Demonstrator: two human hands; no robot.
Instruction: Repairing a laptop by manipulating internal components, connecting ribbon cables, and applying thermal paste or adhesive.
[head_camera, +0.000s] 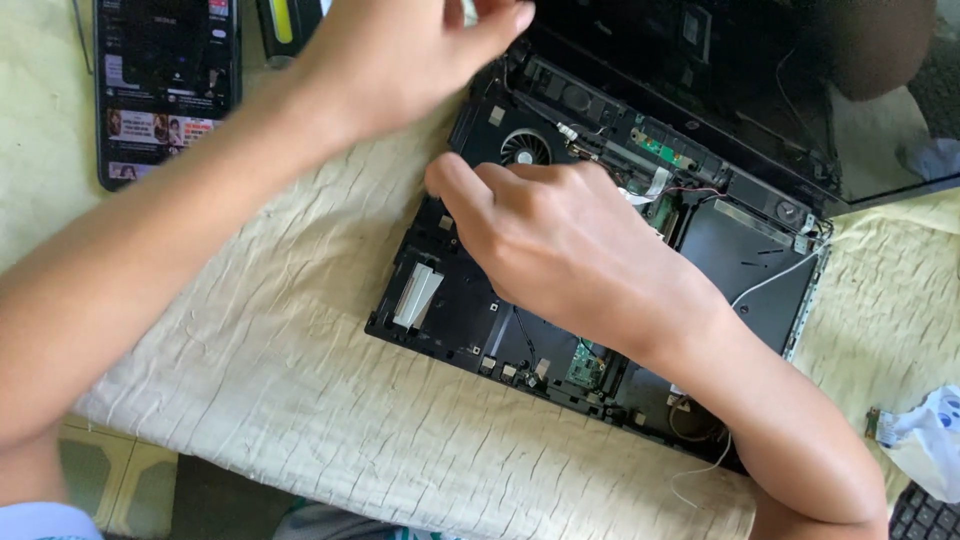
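Observation:
An opened black laptop base (470, 320) lies on a cream crinkled cloth (300, 380), its fan (526, 148), green circuit boards and thin wires exposed. My right hand (560, 245) rests palm down over the middle of the base, fingers curled toward the fan; what its fingertips touch is hidden. My left hand (410, 50) hovers above the laptop's upper left corner near the hinge, thumb and fingers pinched on a small pale object at the frame's top edge that I cannot identify. The dark screen (720, 70) stands tilted back behind.
A tablet (165, 85) with a lit screen lies at the upper left, a black and yellow tool (285, 25) beside it. A white plastic bag (925, 440) and a keyboard corner (925, 515) sit at the lower right. Tiled floor shows at the bottom left.

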